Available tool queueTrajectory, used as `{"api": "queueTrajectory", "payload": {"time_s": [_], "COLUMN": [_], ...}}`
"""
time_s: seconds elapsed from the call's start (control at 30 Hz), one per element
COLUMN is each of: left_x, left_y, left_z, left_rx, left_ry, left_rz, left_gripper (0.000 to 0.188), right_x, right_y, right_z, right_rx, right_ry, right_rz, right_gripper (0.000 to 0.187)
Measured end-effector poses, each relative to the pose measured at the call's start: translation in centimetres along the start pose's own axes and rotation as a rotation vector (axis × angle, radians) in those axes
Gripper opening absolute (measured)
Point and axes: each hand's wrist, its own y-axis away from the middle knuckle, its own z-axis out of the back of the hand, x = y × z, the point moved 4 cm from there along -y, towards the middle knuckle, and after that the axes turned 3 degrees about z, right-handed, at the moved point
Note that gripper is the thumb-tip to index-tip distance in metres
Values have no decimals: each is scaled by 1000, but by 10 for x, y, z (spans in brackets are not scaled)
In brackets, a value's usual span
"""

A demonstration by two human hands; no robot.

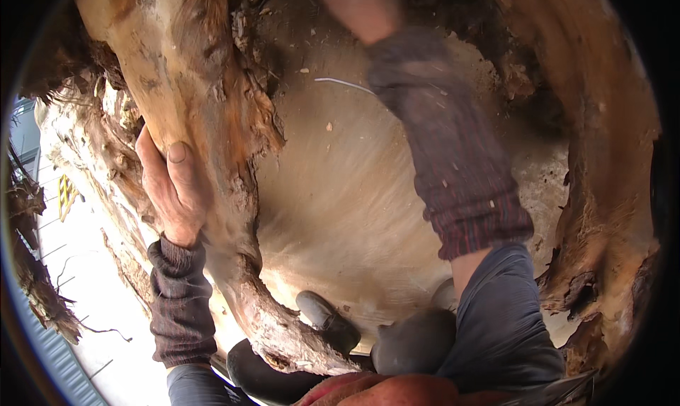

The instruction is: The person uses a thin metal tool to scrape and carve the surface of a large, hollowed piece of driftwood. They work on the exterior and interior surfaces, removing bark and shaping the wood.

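Observation:
My left hand (173,186) grips the left side of a thick, bare tree trunk or root (205,116), its thumb on the smooth tan wood and its fingers round the edge. The trunk has ragged, darker wood along its right side. My right hand (361,6) reaches far forward at the top of the view, over a hollow between the pieces of wood. Motion smears it and its fingers run out of sight, so I cannot make out whether it holds anything. A thin white strip (345,84) lies beside my right sleeve.
Another large, curved piece of wood (609,179) rises on the right, with broken edges. Pale, rough wood (92,144) stands at the left. Small chips lie on the dusty brown surface (333,186) between. My dark shoe (327,319) is below. A yellow-and-black striped object (67,196) stands far left.

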Motion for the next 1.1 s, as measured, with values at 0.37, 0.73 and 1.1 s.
{"api": "queueTrajectory", "payload": {"time_s": [0.37, 0.73, 1.1], "left_x": [4, 0, 0], "left_y": [-7, -9, -8], "left_z": [-1, -2, -1], "left_rx": [10, -26, 21], "left_ry": [45, 22, -13], "left_rz": [9, -11, -48], "left_gripper": [75, 76, 63], "right_x": [-29, -30, 1], "right_y": [101, 6, -9], "right_z": [-53, 17, 44], "right_rx": [504, -380, -104], "right_ry": [-64, -353, 46], "right_rz": [-322, -96, -158], "right_gripper": [42, 30, 34]}}
